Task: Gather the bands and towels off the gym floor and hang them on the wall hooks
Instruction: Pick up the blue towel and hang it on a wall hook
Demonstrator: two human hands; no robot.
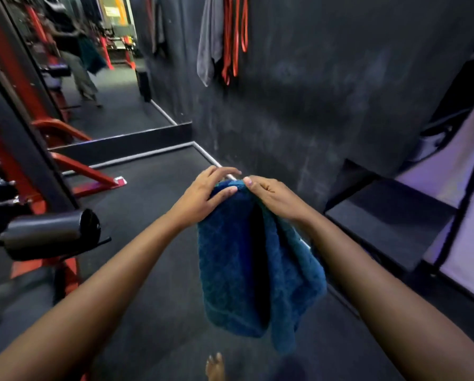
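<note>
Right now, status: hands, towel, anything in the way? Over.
Left hand and right hand both grip blue towel by its top, off floor. Grey towel and red bands hang on wall ahead. Machine at left, out of the way.

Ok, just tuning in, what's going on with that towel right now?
A person holds a blue terry towel up by its top edge. The left hand and the right hand both grip it, so it hangs clear of the dark rubber floor. On the black wall ahead, a grey towel and red elastic bands already hang. The blue one is not yet hung.
</note>
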